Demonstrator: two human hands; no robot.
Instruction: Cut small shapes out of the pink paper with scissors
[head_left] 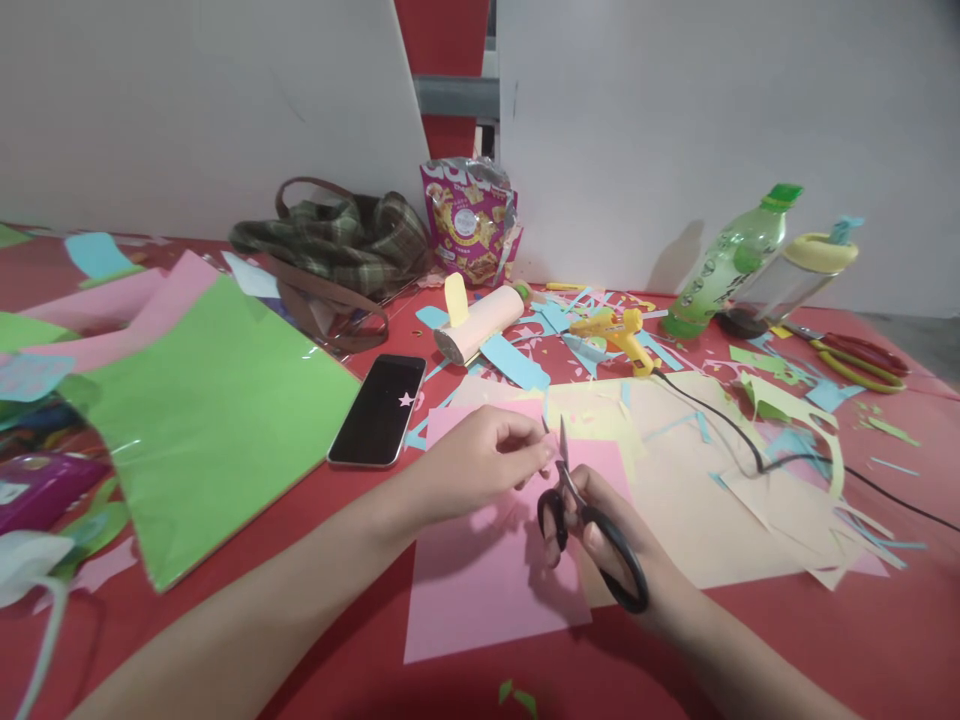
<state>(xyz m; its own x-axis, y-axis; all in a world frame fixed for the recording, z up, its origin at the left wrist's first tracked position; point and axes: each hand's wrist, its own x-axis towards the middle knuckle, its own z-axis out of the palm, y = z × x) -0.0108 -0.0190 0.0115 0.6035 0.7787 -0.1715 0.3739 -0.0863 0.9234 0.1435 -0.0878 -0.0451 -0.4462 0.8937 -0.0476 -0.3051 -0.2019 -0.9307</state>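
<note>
My right hand [600,530] holds black-handled scissors [616,560], fingers in the loops, blades parted and pointing away from me. Just left of the blades, my left hand [499,455] pinches a tiny pink piece [551,447] between thumb and fingers; its shape is too small to tell. Both hands are above a pink sheet [480,600] on the red table. A black phone [379,410] with a small pink star [406,399] on its screen lies left of my left hand. Beyond the hands rests a paper-covered tube [484,325] with blue and yellow flaps.
Green paper [217,420] in clear wrap lies left. A yellow glue gun [619,335] trails a black cord rightward over cream paper [682,500]. Behind stand a snack bag [472,220], a plaid bag [345,240] and a tilted green bottle [731,260]. Red-handled tools [862,355] and scraps lie right.
</note>
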